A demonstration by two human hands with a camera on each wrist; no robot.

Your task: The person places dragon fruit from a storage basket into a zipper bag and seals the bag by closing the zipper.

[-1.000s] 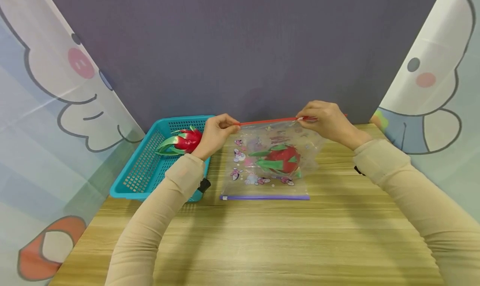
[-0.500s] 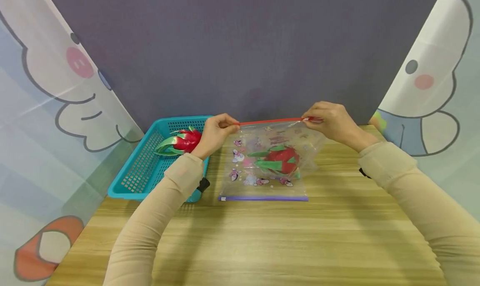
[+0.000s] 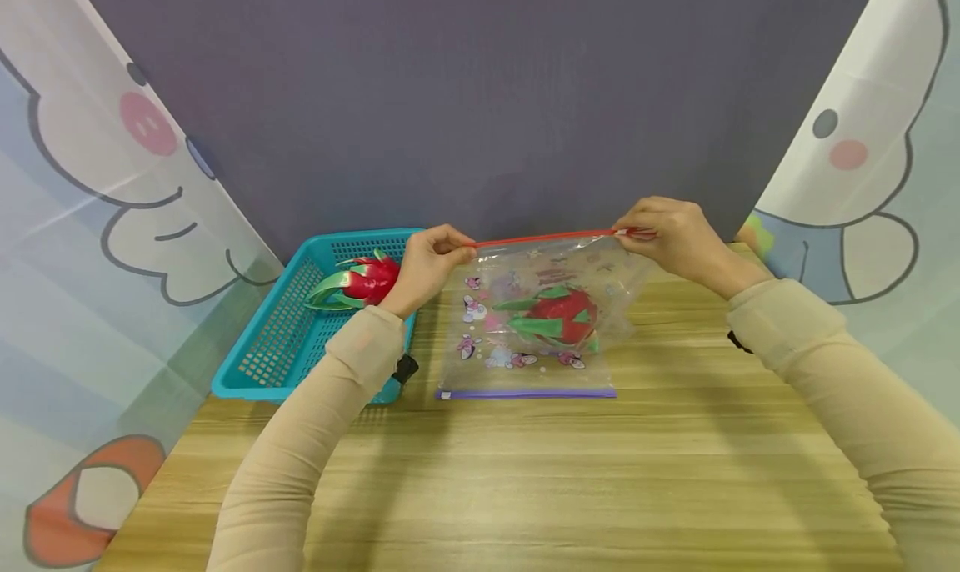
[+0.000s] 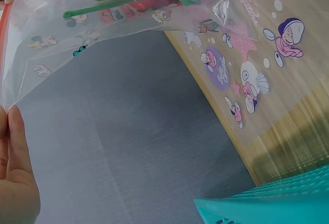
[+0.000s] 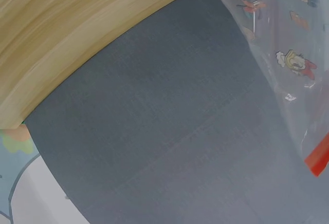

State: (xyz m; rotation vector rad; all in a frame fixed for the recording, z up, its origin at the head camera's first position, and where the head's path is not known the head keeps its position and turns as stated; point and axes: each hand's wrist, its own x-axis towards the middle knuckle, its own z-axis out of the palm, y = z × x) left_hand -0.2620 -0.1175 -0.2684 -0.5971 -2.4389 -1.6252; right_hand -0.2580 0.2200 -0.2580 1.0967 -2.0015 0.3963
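Observation:
A clear zip bag (image 3: 540,259) printed with small cartoon figures hangs above the table, its red zip strip (image 3: 547,238) uppermost. Inside lies a red dragon fruit (image 3: 566,315) with green leaf tips. Thumb and fingers of my left hand (image 3: 431,263) pinch the strip's left end. My right hand (image 3: 678,237) pinches the strip near its right end, at the white slider (image 3: 621,233). Beneath, a second clear bag with a purple zip strip (image 3: 528,394) lies flat on the table. In the right wrist view the red strip's end (image 5: 318,158) shows, but not the hand.
A turquoise plastic basket (image 3: 251,380) stands on the table to the left, partly behind my left arm. It holds another dragon fruit (image 3: 369,278). A dark grey panel (image 3: 480,97) rises behind the wooden table (image 3: 540,489). Printed cartoon curtains (image 3: 847,172) flank both sides.
My right hand has slid rightward along the red strip, the white slider travelling with it. My left hand keeps its pinch at the left end, nearly still.

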